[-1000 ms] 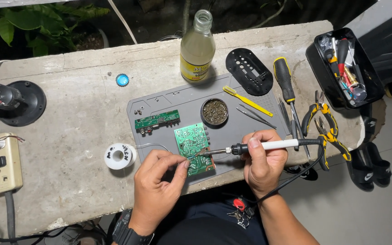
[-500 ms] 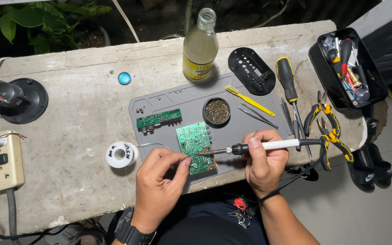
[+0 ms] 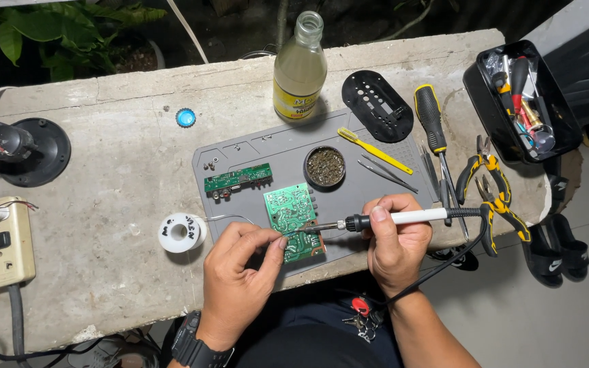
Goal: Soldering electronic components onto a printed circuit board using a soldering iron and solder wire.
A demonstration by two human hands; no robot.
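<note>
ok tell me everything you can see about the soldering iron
The soldering iron has a white handle, a black collar and a thin metal shaft. It lies almost level, tip pointing left onto the green circuit board on the grey mat. The right hand grips the handle; a black cord trails off its rear end. The left hand pinches something thin at the tip.

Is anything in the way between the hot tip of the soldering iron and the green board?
Nothing visible. The right hand holds the soldering iron, and its tip reaches the green circuit board directly. The left hand feeds solder wire to about the same spot from the other side.
</note>
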